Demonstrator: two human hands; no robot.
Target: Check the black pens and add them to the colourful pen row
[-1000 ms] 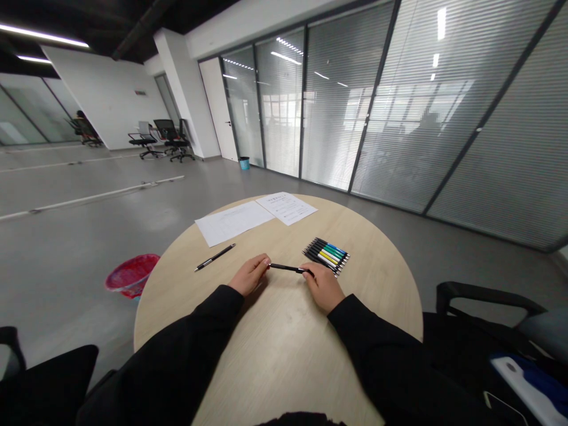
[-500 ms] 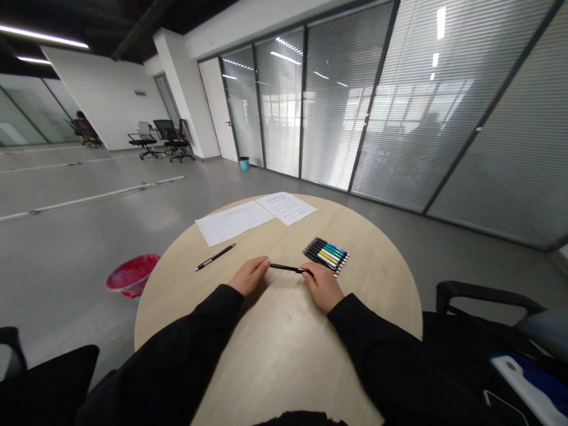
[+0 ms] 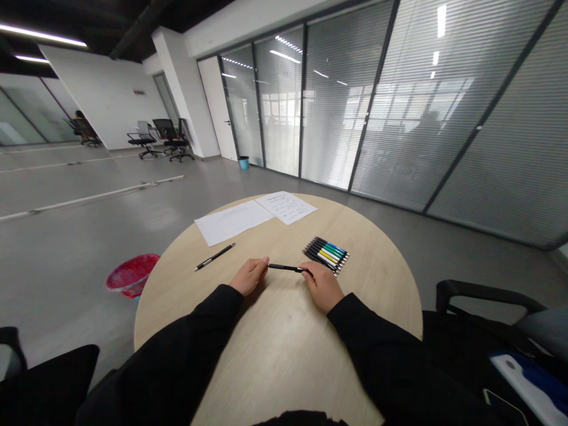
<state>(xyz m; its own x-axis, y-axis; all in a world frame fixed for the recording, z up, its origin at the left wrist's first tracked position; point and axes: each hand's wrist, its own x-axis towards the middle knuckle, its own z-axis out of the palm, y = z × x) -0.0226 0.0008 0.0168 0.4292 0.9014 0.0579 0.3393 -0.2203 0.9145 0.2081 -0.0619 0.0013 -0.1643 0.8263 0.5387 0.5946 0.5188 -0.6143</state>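
Observation:
Between my two hands a black pen [image 3: 284, 268] lies crosswise, a little above the tabletop. My left hand [image 3: 250, 276] pinches its left end with thumb and fingers. The right end is gripped by my right hand [image 3: 323, 285], whose fingers cover that part of the pen. Just beyond my right hand lies a row of several pens [image 3: 326, 253] side by side, with black, blue, green, yellow and white barrels. A single black pen [image 3: 215, 257] rests by itself to the left, beyond my left hand.
Two printed paper sheets [image 3: 235, 222] lie at the far side of the round wooden table [image 3: 279, 355]. A red-lined waste bin [image 3: 133, 273] stands on the floor at left. A black chair [image 3: 488, 296] is close on the right, with a blue and white item on it.
My left hand and the held pen have shifted very slightly to the left. My right hand and the other pens look the same.

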